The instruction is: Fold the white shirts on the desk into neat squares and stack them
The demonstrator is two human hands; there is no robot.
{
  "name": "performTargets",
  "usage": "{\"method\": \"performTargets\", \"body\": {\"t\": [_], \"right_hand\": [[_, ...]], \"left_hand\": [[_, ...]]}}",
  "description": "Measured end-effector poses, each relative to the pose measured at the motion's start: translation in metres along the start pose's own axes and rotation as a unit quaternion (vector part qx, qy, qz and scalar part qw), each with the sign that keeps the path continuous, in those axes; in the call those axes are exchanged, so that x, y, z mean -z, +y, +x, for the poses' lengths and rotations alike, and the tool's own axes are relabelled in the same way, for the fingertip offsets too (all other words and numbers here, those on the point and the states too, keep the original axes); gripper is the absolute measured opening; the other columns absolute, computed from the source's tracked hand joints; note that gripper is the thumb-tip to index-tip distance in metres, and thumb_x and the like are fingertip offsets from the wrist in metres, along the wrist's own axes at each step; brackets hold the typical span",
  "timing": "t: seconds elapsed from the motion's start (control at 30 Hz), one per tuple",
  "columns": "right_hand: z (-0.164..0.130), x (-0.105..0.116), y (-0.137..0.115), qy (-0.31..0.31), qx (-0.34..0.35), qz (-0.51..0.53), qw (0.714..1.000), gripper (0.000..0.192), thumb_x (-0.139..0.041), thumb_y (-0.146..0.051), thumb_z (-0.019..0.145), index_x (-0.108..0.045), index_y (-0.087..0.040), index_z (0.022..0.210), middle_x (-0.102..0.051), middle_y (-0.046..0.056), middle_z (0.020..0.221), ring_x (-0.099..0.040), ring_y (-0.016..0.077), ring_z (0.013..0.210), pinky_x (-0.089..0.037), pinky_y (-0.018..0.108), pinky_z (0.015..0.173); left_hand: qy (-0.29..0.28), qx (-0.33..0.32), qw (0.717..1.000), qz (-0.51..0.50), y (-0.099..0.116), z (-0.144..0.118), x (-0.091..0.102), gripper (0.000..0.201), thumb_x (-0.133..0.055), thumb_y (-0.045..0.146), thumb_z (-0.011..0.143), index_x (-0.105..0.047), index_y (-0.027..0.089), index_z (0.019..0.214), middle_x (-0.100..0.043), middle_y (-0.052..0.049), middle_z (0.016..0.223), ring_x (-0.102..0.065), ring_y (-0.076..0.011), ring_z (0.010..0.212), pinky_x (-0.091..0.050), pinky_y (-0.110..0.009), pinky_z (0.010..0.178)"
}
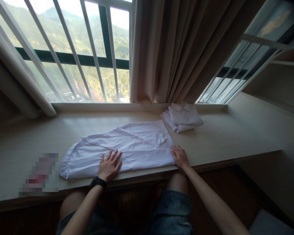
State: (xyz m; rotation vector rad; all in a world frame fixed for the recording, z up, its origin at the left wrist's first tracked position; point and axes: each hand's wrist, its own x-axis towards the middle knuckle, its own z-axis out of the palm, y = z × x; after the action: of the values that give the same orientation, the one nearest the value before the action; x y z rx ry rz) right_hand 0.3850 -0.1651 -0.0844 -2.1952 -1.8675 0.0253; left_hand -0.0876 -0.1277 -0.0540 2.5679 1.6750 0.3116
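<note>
A white shirt [137, 143] lies flat and partly folded on the pale ledge in front of me, its long side near the front edge. My left hand [110, 165], a dark watch on its wrist, rests on the lower middle of the cloth with its fingers spread. At the shirt's right end my right hand [180, 157] lies palm down, fingers stretched out at the hem. Neither hand grips the fabric. Light creases run across the cloth, and a small folded-over bit shows near its right end.
A stack of folded white shirts [183, 117] sits behind and to the right, near the window sill. A blurred-out object [40, 174] lies at the left on the wooden ledge [225, 133]. Curtains [159, 49] and barred windows rise behind, with a side panel at the right.
</note>
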Motion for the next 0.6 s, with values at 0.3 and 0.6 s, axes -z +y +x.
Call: {"method": "performTargets", "body": {"t": [0.3, 0.6], "right_hand": [[0.111, 0.014, -0.054, 0.000, -0.211, 0.093, 0.973, 0.045, -0.052, -0.041, 0.091, -0.064, -0.017, 0.128, -0.070, 0.014, 0.118, -0.069, 0.0232, 0.103, -0.051, 0.030, 0.085], [0.122, 0.009, -0.042, -0.073, -0.229, 0.088, 0.967, 0.030, -0.064, -0.037, 0.080, -0.075, -0.018, 0.100, -0.075, 0.011, 0.097, -0.071, 0.0225, 0.087, -0.051, 0.026, 0.072]], "left_hand": [[0.003, 0.003, 1.000, 0.014, 0.001, 0.001, 0.001, 0.057, -0.039, 0.047, 0.098, -0.035, 0.037, 0.154, -0.035, 0.000, 0.161, -0.027, -0.0300, 0.150, -0.011, -0.060, 0.121], [0.007, 0.000, 1.000, 0.014, 0.000, 0.002, 0.002, 0.056, -0.040, 0.046, 0.098, -0.038, 0.036, 0.153, -0.037, 0.000, 0.159, -0.029, -0.0303, 0.149, -0.012, -0.060, 0.121]]}}
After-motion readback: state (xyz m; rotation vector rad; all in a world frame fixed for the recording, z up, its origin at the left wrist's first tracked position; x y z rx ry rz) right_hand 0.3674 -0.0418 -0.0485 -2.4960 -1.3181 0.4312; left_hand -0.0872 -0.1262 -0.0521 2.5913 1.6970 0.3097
